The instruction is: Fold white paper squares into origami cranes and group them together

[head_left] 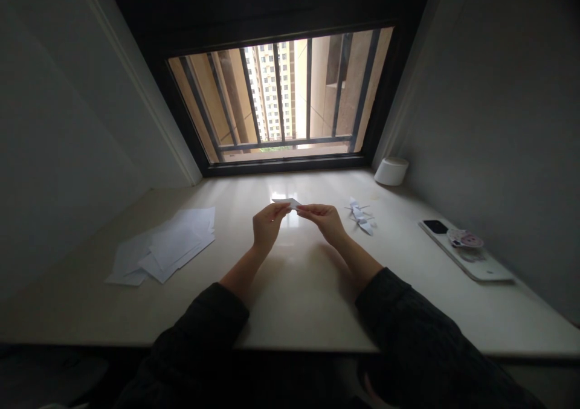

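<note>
1. The left hand (267, 228) and right hand (324, 220) are close together above the surface (299, 327), not resting on it. Their fingertips pinch opposite ends of a small folded white paper (286, 203).
2. The paper sits between the hands, near the middle of the surface. This two-sided pinch probably keeps the folds from springing apart, and raising it seems to leave the paper clear of the surface.
3. A loose pile of white paper sheets (163, 246) lies to the left, within easy reach, apparently kept apart from the folded work.
4. A folded paper crane (360, 217) rests to the right, just beyond the right hand, probably set aside there.
5. A dark phone (435, 226) lies on a white case (471, 261) near the right wall, well away from the paper, perhaps to keep the working area free.
</note>
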`<state>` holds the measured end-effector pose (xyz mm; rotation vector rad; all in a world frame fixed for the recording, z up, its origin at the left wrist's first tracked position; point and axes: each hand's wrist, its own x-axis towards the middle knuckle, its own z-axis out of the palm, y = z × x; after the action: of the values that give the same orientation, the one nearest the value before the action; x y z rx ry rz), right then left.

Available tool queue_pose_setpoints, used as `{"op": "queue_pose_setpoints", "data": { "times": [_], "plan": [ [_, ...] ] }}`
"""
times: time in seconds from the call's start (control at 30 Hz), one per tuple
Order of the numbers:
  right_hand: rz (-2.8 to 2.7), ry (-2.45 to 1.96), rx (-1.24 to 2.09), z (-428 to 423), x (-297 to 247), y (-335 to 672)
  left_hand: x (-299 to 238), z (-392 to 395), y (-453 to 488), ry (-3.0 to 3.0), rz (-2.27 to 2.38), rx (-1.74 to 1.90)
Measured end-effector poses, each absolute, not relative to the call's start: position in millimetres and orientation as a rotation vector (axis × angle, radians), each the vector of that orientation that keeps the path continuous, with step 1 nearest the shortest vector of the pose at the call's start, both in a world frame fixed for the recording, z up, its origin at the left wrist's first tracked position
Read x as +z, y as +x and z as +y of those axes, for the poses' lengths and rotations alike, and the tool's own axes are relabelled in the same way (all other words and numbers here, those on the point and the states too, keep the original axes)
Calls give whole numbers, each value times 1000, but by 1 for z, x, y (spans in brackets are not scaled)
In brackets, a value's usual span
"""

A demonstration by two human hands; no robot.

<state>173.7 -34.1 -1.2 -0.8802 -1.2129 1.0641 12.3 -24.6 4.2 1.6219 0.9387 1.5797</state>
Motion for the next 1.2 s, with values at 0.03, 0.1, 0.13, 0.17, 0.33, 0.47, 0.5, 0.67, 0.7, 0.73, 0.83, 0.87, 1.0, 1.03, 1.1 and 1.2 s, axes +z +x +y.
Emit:
{"op": "queue_pose_setpoints", "data": {
  "times": [0.03,0.1,0.13,0.17,0.33,0.47,0.5,0.67,0.7,0.73,0.83,0.87,1.0,1.03,1.1,1.2],
  "plan": [
    [-1211,-885,1059,-34,-1,174,3,-24,12,1607,930,1582],
    [-1206,-888,1052,-34,-2,173,2,-23,13,1568,916,1581],
    [-1198,-887,1050,-34,-2,173,2,-23,14,1548,911,1576],
    [-1185,-884,1049,-33,-2,172,1,-23,15,1526,905,1572],
    [-1066,-823,1092,-28,-8,170,1,-27,18,1485,871,1557],
    [-964,-812,1165,-22,-15,170,1,-29,19,1535,865,1575],
    [-949,-812,1185,-21,-17,170,1,-29,18,1543,865,1577],
    [-942,-809,1222,-18,-18,171,-1,-27,18,1534,848,1587],
    [-946,-809,1219,-18,-18,171,-2,-26,18,1531,844,1586],
    [-950,-808,1214,-18,-18,171,-2,-26,18,1528,841,1584],
    [-958,-809,1193,-19,-17,170,-1,-27,19,1516,838,1582],
    [-963,-810,1186,-19,-16,170,-1,-27,19,1511,840,1583],
    [-990,-827,1147,-23,-13,169,1,-28,20,1469,848,1594],
    [-993,-835,1137,-23,-13,169,2,-28,21,1453,851,1594],
    [-995,-849,1123,-24,-12,169,2,-28,21,1425,848,1589],
    [-993,-859,1115,-24,-12,170,2,-28,21,1401,833,1580]
  ]
}}
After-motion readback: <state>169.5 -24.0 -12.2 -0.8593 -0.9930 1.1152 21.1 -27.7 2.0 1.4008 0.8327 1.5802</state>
